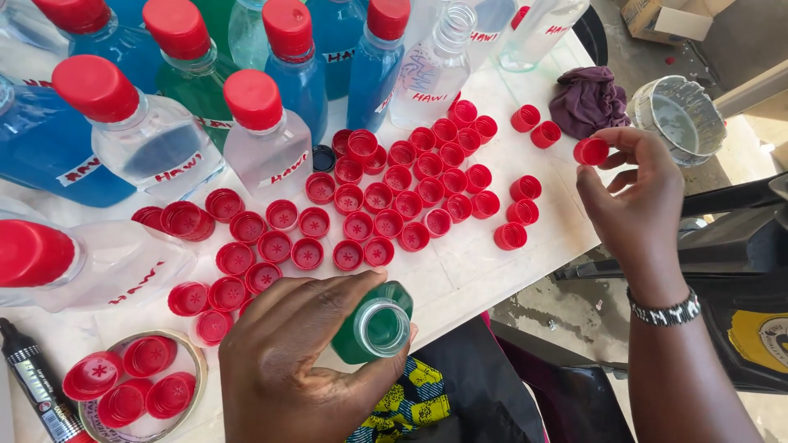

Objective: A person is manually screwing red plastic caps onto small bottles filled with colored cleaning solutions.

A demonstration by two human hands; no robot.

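Observation:
My left hand (300, 361) grips an uncapped plastic bottle of green liquid (373, 324) at the near edge of the white table (492, 262), its open mouth tilted toward me. My right hand (636, 197) is raised over the table's right edge and pinches a red bottle cap (591, 151) between thumb and fingers. Several loose red caps (394, 197) lie spread over the middle of the table, between both hands.
Capped bottles of blue, green and clear liquid (271, 139) crowd the far left of the table. A round lid holding red caps (135, 385) and a black marker (33, 385) lie near left. A purple cloth (587, 98) and clear plastic jug (677, 119) sit at the right.

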